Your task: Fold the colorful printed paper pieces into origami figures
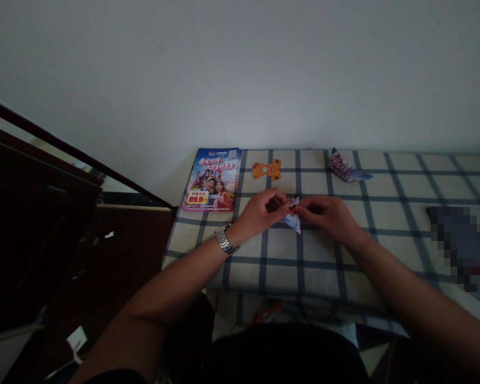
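My left hand [266,210], with a silver watch on the wrist, pinches a small folded paper [293,220] from its left side. From the right side my right hand [326,216] grips the same paper between thumb and fingers. The paper is printed in blue, white and red and comes to a point at its lower end. Part of it is hidden behind my fingertips. Farther back on the right lies another folded paper shape [349,169] with similar print, apart from both hands.
A stack of printed leaflets [211,181] lies at the table's left end by the wall. A bear-shaped cutout [266,169] is beyond my left hand. The checked tablecloth [260,269] hangs over the front edge. A dark, pixelated object [464,245] lies at right.
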A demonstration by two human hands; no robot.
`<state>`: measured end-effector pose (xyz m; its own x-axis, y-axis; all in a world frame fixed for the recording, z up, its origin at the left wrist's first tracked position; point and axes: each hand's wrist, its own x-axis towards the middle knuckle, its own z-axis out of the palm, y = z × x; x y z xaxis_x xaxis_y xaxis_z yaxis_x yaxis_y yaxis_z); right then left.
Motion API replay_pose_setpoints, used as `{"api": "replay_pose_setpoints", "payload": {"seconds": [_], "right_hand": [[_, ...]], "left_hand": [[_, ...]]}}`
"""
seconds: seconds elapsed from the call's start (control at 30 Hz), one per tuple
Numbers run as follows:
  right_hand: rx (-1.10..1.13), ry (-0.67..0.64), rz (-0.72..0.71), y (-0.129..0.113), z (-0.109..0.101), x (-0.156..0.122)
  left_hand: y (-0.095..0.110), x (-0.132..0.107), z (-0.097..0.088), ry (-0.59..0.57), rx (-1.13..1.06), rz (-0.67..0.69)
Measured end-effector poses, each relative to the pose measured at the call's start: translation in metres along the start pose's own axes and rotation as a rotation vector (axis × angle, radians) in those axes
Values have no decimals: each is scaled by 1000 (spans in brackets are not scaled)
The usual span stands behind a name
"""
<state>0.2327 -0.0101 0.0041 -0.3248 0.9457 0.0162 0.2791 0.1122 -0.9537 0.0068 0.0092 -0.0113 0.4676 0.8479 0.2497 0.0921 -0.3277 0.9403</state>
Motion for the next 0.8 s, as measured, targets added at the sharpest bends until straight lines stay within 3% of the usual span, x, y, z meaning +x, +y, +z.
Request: {"api": "replay_pose_setpoints", "payload": {"seconds": [0.27, 0.53, 0.8], "right_hand": [[-64, -118, 1, 3, 1, -3], [-52, -94, -4, 2, 2, -1], [-153, -63, -101, 7, 3, -1]], "left_hand": [[5, -1, 0, 18, 15, -20], [5, 1, -1, 27, -58, 1], [-1, 3, -2, 103, -65, 35]]}}
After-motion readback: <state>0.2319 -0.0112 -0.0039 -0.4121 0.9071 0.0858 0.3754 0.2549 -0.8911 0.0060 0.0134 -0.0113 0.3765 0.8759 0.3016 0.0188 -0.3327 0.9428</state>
